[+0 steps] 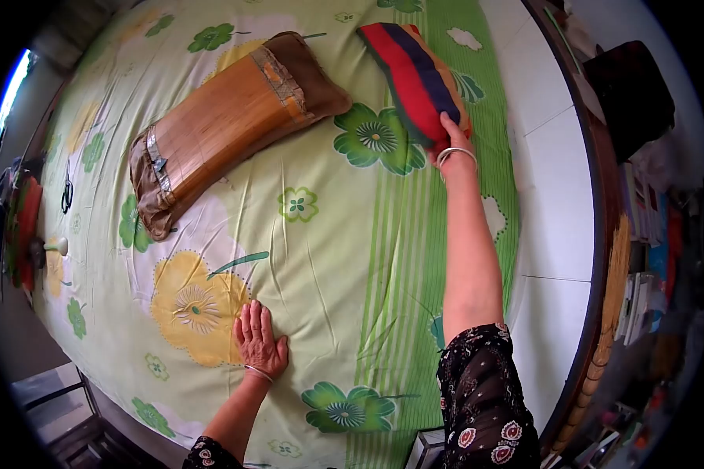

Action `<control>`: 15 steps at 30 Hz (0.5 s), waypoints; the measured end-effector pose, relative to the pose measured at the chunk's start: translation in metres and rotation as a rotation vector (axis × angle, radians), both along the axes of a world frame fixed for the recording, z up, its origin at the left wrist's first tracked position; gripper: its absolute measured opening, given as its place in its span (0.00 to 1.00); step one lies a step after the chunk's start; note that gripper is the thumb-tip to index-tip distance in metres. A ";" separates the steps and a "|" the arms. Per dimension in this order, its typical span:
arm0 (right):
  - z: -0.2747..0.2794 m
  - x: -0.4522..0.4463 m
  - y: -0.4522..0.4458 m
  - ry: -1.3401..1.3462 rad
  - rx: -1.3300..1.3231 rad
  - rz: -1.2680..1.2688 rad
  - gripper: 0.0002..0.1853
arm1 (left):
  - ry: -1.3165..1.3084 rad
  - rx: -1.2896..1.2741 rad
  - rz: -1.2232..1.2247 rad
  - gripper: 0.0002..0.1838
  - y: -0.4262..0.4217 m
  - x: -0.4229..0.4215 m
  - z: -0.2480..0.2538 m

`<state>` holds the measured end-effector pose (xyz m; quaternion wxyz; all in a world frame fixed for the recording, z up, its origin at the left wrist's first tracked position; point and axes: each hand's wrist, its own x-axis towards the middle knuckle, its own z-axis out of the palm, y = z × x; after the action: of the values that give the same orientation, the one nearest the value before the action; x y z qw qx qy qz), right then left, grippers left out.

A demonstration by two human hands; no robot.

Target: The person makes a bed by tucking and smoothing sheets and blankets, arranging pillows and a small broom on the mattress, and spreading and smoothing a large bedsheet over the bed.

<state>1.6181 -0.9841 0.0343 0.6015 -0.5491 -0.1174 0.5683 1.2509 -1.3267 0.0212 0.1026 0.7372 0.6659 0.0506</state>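
Note:
My right hand (452, 142) reaches forward and grips the near end of a striped pillow (414, 78) in red, navy, tan and green; the thumb lies on top and the other fingers are mostly hidden. Flat on the green floral bedsheet (328, 266) rests my left hand (260, 339), fingers extended, holding nothing. Beyond it, at the upper left, lies a long brown pillow (227, 117) with a wooden-slat top and worn cloth ends. The two pillows are apart.
A white tiled strip (555, 195) runs along the right side of the bed, with books (640, 305) and a black bag (632, 94) beyond. Scissors (67, 194) lie near the left edge. A dark chair (94, 438) stands at the lower left.

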 end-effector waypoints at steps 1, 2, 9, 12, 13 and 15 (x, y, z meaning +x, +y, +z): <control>-0.010 -0.003 0.005 0.005 0.046 -0.042 0.26 | -0.002 0.001 0.000 0.36 -0.001 0.000 0.000; -0.022 -0.006 0.013 0.009 0.097 -0.083 0.26 | -0.006 0.006 0.000 0.36 -0.001 0.000 0.000; -0.011 -0.020 -0.013 -0.006 0.087 -0.276 0.13 | -0.037 -0.006 0.019 0.36 -0.001 0.000 0.003; 0.004 -0.037 -0.088 -0.075 0.068 -0.212 0.11 | -0.046 -0.005 0.014 0.35 -0.001 -0.001 0.004; -0.007 -0.039 -0.116 -0.069 0.075 -0.243 0.11 | -0.041 -0.008 0.017 0.35 0.000 -0.001 0.004; -0.004 -0.048 -0.186 0.094 0.077 -0.207 0.12 | -0.030 -0.026 0.018 0.35 -0.002 -0.001 0.005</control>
<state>1.5699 -1.1700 0.0299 0.6824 -0.5074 -0.0535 0.5235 1.2496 -1.3287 0.0263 0.1217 0.7290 0.6714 0.0538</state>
